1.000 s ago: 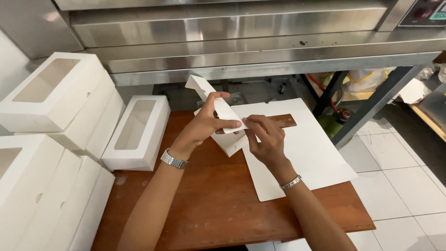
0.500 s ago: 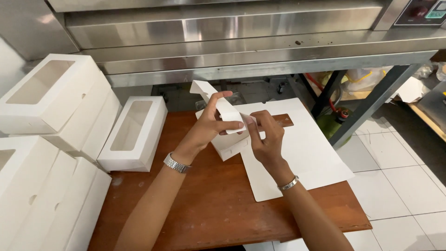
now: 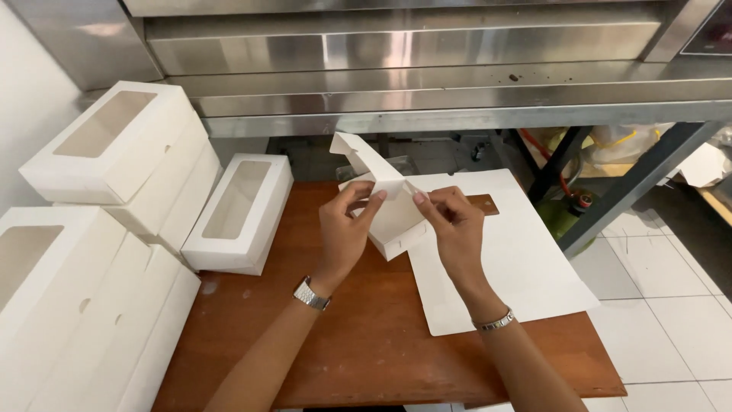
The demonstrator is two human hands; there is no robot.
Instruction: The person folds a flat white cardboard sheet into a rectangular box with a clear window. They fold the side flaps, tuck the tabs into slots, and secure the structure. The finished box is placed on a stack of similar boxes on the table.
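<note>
Both hands moved in closer: my left hand (image 3: pixel 345 229) and right hand (image 3: pixel 451 226) pinch the half-folded white box (image 3: pixel 390 217) above the wooden table (image 3: pixel 366 343).

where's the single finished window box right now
In the head view, the window box sits on the wooden table, left of the hands, beside the stacked boxes.

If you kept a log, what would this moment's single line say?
left hand: grips half-folded white box | right hand: pinches its flap | under: flat white sheets on wooden table | left: finished window boxes
</note>
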